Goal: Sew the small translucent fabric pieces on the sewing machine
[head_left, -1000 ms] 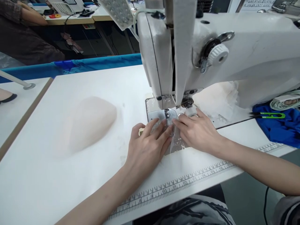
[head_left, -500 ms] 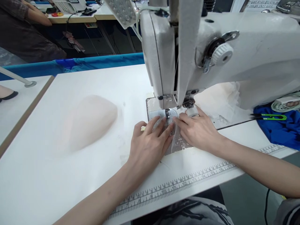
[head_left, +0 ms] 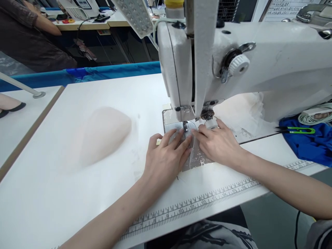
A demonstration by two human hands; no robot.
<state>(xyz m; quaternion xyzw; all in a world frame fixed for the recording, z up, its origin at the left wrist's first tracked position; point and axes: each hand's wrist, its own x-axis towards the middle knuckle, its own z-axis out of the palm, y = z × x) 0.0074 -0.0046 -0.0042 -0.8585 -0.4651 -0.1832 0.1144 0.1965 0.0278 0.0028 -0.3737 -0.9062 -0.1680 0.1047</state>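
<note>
Lying in the head view between and under the two hands: one sheer cloth [head_left: 193,158], its upper part by the presser foot [head_left: 185,126]. Left hand [head_left: 164,157]: palm down, fingers spread, tips on the cloth. Right hand [head_left: 219,143]: fingers bent, forefinger beside the presser foot; cannot tell whether it pinches cloth. Above both hands: white sewing machine [head_left: 173,65]. Left of the left hand: one sheer beige piece [head_left: 106,135], flat. Below the hands, along the table edge: printed ruler scale [head_left: 192,206], figures 10, 12, 15 legible. Right of the right hand: green-handled snips [head_left: 302,130] on blue cloth [head_left: 306,147]. Beyond the right hand: written sheet [head_left: 282,9], lines too small to read.
</note>
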